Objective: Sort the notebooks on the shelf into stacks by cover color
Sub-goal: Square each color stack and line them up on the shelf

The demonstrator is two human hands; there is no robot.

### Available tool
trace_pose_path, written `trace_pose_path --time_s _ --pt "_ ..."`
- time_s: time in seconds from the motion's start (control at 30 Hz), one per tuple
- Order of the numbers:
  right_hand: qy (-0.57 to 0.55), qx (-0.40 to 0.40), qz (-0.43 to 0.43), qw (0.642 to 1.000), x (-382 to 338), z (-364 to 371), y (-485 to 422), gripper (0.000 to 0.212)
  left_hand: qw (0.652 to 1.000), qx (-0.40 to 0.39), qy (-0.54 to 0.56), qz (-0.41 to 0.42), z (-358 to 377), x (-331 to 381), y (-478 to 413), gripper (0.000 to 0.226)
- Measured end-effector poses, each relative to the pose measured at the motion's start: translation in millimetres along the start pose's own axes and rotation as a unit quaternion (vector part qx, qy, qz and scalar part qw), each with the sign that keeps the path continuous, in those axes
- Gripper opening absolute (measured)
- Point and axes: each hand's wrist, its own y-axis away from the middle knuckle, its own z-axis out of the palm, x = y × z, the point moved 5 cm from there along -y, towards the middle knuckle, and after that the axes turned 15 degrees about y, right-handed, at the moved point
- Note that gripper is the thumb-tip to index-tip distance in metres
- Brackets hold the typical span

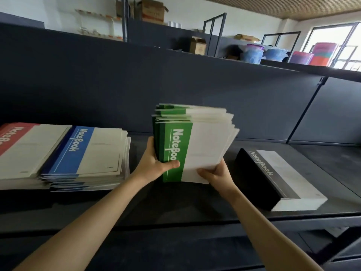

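Head view: at frame centre, the green notebooks (176, 151) are held tilted up above the shelf (195, 204), between the blue stack (84, 153) at left and the black stack (273, 173) at right. The left hand (156, 163) grips the spine side, thumb across the cover; the right hand (216, 173) clasps the lower white corner. The thin covers fan apart — likely slippery and floppy, and heavy as 1 bundle — so squeezing at the stiffer spines looks safest.

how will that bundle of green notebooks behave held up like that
The green notebooks probably slip apart easily; their edges are fanned. They look thin and floppy, so the left hand and right hand likely must grip both sides.
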Motion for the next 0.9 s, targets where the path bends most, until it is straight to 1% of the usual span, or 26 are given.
trace_pose_path --time_s 0.07,0.13,0.27,0.3,0.37,0.4,0.43,0.5,0.57,0.67,0.73,0.8,0.9 --pt "-0.012 -0.003 0.004 1.0 -3 -3 0 0.059 1.0 -0.022 -0.009 -0.01 3 0 4 0.075" --pt "-0.026 -0.015 0.004 1.0 -10 -7 -1 0.062 1.0 -0.027 0.002 -0.003 5 3 7 0.075" --pt "-0.074 0.006 0.003 0.997 -21 -10 -5 0.052 0.999 -0.007 0.041 0.023 10 13 5 0.075" --pt "-0.085 0.015 0.007 0.996 -22 -9 -6 0.054 0.998 0.0 0.051 0.026 12 16 2 0.07" --pt "-0.099 0.027 0.018 0.995 -27 -9 -10 0.069 0.997 0.012 0.064 0.029 13 23 -5 0.058" --pt "-0.104 0.027 0.023 0.994 -30 -10 -13 0.074 0.997 0.012 0.066 0.03 13 26 -9 0.055" --pt "-0.104 0.022 0.026 0.994 -32 -11 -15 0.075 0.998 0.008 0.064 0.029 12 28 -12 0.055" --pt "-0.107 0.003 0.03 0.994 -35 -11 -19 0.063 0.998 0.001 0.062 0.011 9 27 -14 0.059" --pt "-0.129 0.001 0.033 0.991 -40 -13 -21 0.051 0.998 0.002 0.064 -0.007 7 27 -14 0.071" --pt "-0.165 0.02 -0.006 0.986 -58 -24 -29 0.046 0.996 0.001 0.086 0.008 6 36 -15 0.093" --pt "-0.179 0.032 -0.029 0.983 -70 -28 -33 0.051 0.994 0.004 0.105 0.021 9 43 -16 0.098" --pt "-0.183 0.054 -0.028 0.981 -77 -25 -36 0.062 0.993 0.011 0.11 0.034 14 46 -16 0.09" --pt "-0.176 0.066 -0.019 0.982 -77 -18 -36 0.07 0.992 0.02 0.112 0.05 19 46 -16 0.077"
